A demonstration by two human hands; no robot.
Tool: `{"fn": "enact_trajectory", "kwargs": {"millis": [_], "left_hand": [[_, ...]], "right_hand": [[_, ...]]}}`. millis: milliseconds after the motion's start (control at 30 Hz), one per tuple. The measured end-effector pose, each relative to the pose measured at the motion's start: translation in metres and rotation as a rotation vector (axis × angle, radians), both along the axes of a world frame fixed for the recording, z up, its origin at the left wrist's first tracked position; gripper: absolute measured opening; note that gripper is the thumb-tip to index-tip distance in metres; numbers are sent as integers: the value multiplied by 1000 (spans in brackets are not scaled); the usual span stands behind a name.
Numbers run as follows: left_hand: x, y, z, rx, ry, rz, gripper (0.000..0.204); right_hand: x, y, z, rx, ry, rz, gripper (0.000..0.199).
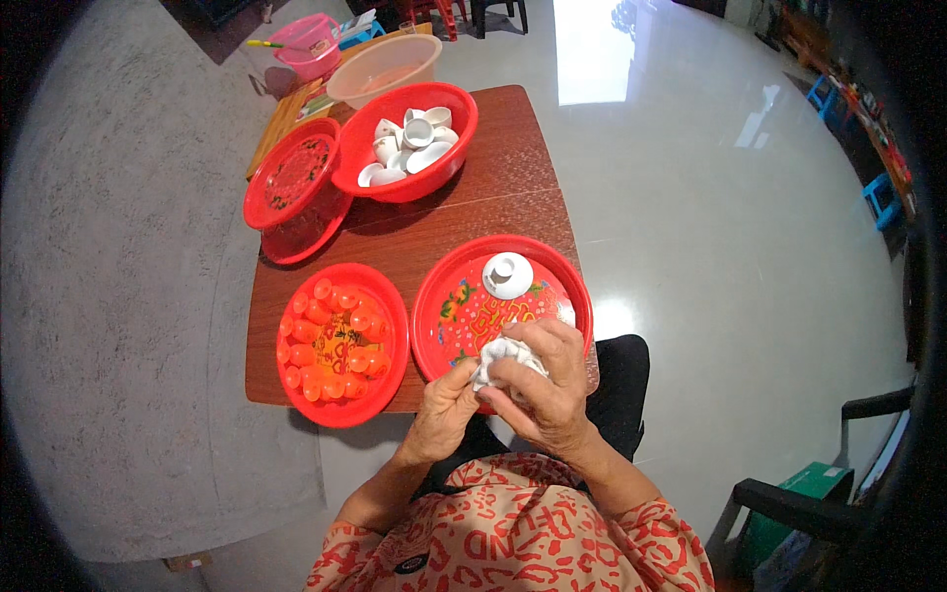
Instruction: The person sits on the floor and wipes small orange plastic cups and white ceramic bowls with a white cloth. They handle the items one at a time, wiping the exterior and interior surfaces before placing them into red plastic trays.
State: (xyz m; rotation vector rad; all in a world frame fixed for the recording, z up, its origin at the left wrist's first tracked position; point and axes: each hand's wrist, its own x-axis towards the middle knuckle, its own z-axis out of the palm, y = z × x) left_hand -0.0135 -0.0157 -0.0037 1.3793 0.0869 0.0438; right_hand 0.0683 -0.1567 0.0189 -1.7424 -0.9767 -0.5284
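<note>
Over the near edge of a red patterned tray (434,360), both my hands close round a crumpled white cloth (506,357). My right hand (552,390) wraps the cloth from above and the right, fingers curled into it. From the left, my left hand (439,419) pinches its edge with thumb and fingers pressed together. Whether something sits inside the cloth is hidden. A white lid (507,278) with a round knob lies in the tray beyond my hands. Beside my right hand, a white piece (565,313) shows only partly at the tray's right side.
Left of the tray, a red plate (395,380) holds several small orange-red cups. Behind stand a red basin (456,178) of white cups, stacked red trays (330,187) and a pale basin (426,54). A black-armed chair (789,508) is at right.
</note>
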Motion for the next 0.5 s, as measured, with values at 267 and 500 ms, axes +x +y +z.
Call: {"fn": "enact_trajectory", "kwargs": {"millis": [267, 500], "left_hand": [[-4, 5, 11, 155, -24, -57, 24], [-7, 6, 1, -303, -50, -126, 29]], "right_hand": [[18, -11, -19, 249, 565, 261, 13], [18, -13, -23, 489, 1029, 410, 12]]}}
